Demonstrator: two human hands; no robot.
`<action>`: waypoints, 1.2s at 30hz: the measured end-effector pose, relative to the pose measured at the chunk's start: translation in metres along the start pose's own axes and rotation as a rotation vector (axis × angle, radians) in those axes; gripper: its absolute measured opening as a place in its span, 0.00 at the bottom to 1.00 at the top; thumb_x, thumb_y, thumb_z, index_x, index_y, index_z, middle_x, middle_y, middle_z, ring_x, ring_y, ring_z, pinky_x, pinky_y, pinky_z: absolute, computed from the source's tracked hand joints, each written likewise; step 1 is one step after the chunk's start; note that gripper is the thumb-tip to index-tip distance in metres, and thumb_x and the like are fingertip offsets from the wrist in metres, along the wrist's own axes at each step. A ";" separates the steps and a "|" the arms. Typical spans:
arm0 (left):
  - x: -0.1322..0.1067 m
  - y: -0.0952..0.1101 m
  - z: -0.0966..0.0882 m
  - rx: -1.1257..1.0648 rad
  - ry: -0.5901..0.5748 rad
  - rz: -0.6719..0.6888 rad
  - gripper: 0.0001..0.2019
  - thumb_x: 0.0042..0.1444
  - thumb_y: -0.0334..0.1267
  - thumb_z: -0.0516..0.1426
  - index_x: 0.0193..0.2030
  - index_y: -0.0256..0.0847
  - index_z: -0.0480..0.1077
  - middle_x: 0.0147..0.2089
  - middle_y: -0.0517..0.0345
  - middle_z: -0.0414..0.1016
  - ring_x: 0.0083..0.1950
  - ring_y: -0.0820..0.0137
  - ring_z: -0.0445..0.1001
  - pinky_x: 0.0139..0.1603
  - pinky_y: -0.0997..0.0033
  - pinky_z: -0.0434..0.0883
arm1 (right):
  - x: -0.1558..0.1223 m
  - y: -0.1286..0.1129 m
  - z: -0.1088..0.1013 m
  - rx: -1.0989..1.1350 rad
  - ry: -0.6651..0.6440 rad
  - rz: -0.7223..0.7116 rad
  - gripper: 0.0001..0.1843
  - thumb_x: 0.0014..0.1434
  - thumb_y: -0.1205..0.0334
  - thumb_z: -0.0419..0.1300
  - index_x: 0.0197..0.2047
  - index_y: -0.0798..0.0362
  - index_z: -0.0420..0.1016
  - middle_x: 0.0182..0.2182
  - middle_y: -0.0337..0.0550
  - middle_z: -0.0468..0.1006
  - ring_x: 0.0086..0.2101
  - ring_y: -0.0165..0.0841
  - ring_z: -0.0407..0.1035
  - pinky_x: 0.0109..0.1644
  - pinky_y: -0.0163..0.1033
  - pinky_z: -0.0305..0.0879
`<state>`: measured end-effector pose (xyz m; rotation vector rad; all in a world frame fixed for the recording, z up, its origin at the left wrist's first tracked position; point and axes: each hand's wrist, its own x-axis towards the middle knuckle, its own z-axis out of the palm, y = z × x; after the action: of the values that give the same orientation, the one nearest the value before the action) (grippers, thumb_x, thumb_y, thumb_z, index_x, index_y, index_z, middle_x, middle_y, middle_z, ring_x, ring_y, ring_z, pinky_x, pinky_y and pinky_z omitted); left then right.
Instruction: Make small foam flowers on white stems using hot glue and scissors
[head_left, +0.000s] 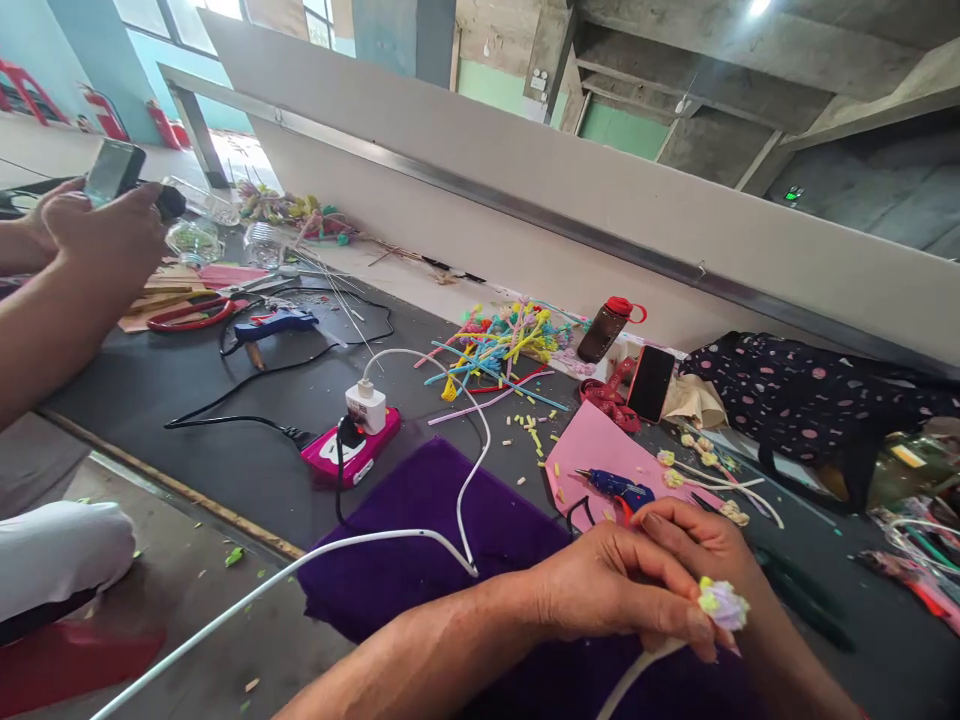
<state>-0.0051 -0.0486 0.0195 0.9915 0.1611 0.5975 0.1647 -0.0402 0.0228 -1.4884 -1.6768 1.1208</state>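
My left hand [630,590] is closed in a pinch on a small chenille-stem flower [724,604]. Its fuzzy head is lilac and pale yellow, and a cream stem [637,675] runs down from beneath my fingers. Close behind, my right hand [709,548] is closed with its fingers bent against the left. What those fingers grip is hidden. Just beyond the hands, a blue glue gun [619,487] rests on a pink sheet [592,445]. Cream-stemmed yellow flowers [705,455] lie to the right of it. Under my forearm spreads a purple cloth [420,500].
A white cable [352,541] crosses from the magenta power strip [352,450]. Coloured chenille stems [495,350] are heaped mid-table, near a bottle [604,330] and phone [651,384]. A dark patterned bag [810,390] lies right. At left, another person's hands [105,230] hold a phone.
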 end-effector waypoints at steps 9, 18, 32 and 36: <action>-0.005 0.002 -0.012 -0.094 0.047 0.132 0.12 0.48 0.41 0.62 0.36 0.34 0.77 0.29 0.56 0.74 0.20 0.82 0.60 0.19 0.78 0.52 | 0.094 -0.032 0.022 -0.664 -0.112 -0.295 0.16 0.60 0.58 0.49 0.27 0.54 0.73 0.20 0.37 0.75 0.19 0.28 0.67 0.22 0.30 0.60; -0.005 0.008 -0.014 -0.156 0.071 0.142 0.13 0.46 0.41 0.63 0.35 0.33 0.77 0.28 0.56 0.74 0.21 0.82 0.63 0.20 0.80 0.56 | 0.181 -0.020 0.064 -0.938 -0.159 -0.472 0.16 0.58 0.68 0.52 0.46 0.49 0.75 0.42 0.42 0.76 0.41 0.34 0.70 0.42 0.34 0.61; -0.004 0.010 -0.013 -0.164 0.162 0.101 0.14 0.43 0.43 0.64 0.33 0.34 0.77 0.28 0.57 0.74 0.20 0.81 0.60 0.20 0.78 0.54 | 0.187 -0.023 0.070 -0.958 -0.195 -0.475 0.08 0.51 0.71 0.54 0.30 0.54 0.73 0.31 0.42 0.75 0.31 0.31 0.68 0.33 0.32 0.56; -0.003 0.012 -0.014 -0.141 0.179 0.118 0.13 0.44 0.43 0.63 0.32 0.34 0.76 0.27 0.57 0.74 0.18 0.82 0.59 0.18 0.78 0.52 | 0.176 -0.026 0.065 -0.775 -0.178 -0.447 0.06 0.48 0.71 0.53 0.27 0.55 0.72 0.24 0.38 0.74 0.25 0.28 0.66 0.29 0.31 0.57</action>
<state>-0.0176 -0.0352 0.0210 0.8147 0.2175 0.7954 0.0666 0.1202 0.0032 -1.3240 -2.5865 0.3661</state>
